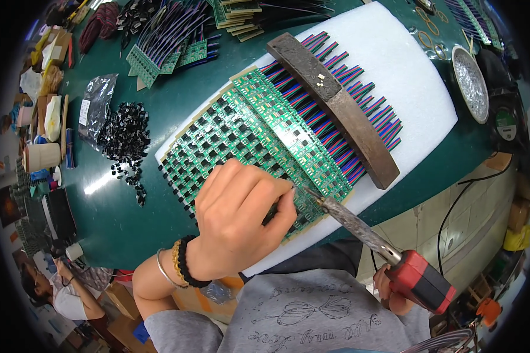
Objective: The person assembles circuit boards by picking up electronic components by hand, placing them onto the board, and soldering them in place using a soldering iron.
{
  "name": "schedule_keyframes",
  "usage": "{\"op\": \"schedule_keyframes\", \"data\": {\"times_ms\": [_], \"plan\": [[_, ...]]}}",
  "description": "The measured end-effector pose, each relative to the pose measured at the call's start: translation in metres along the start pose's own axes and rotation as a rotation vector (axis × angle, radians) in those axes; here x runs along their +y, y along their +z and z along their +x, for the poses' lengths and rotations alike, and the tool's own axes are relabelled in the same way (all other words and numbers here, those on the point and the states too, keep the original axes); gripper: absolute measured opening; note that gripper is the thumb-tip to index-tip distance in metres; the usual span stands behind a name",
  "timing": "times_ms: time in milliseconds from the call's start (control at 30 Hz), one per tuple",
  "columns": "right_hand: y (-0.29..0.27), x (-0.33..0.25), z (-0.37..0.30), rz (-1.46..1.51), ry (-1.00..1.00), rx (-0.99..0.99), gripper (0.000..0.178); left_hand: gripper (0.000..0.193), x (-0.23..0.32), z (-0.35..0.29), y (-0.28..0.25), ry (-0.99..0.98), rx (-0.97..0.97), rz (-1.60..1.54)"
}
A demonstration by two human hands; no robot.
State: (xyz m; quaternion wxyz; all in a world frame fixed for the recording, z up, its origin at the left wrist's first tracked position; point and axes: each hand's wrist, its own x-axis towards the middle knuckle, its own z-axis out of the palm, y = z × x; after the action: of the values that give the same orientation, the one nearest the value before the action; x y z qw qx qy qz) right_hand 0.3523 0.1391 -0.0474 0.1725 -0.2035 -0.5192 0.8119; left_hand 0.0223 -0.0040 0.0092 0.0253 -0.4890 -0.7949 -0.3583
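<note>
My left hand (238, 215) is over a panel of green circuit boards (288, 132), thumb and forefinger pinched together. Whatever they hold is too small to make out. Rows of small black parts cover the panel's left portion. My right hand (384, 288), partly hidden by the handle, grips a soldering iron (421, 281) with a red and black handle. Its tip points down at the boards beside my left fingertips. Bundles of coloured wires (359, 94) run from the boards' right side. A dark, heavy bar (335, 109) lies across these wires.
White foam (418, 88) lies beneath the panel on a green table (123, 223). Loose black parts (125, 132) are heaped at left beside a clear plastic bag (97, 106). More wired boards (144, 65) lie at the back. A round dish (470, 85) stands at right. Another person (70, 294) is at lower left.
</note>
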Motion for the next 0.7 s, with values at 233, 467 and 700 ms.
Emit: {"op": "schedule_keyframes", "data": {"times_ms": [233,467,700], "plan": [[0.01,0.004,0.011,-0.153,-0.154,-0.005,0.053,0.021,0.0,0.0,0.001,-0.013,0.01,-0.013],[0.005,0.01,0.033,-0.002,-0.192,-0.065,0.08,0.017,-0.004,-0.004,-0.002,0.035,0.012,-0.012],[0.035,-0.013,0.069,-0.091,-0.224,-0.016,0.08,0.022,-0.059,-0.024,-0.069,-0.15,0.203,0.517]]}}
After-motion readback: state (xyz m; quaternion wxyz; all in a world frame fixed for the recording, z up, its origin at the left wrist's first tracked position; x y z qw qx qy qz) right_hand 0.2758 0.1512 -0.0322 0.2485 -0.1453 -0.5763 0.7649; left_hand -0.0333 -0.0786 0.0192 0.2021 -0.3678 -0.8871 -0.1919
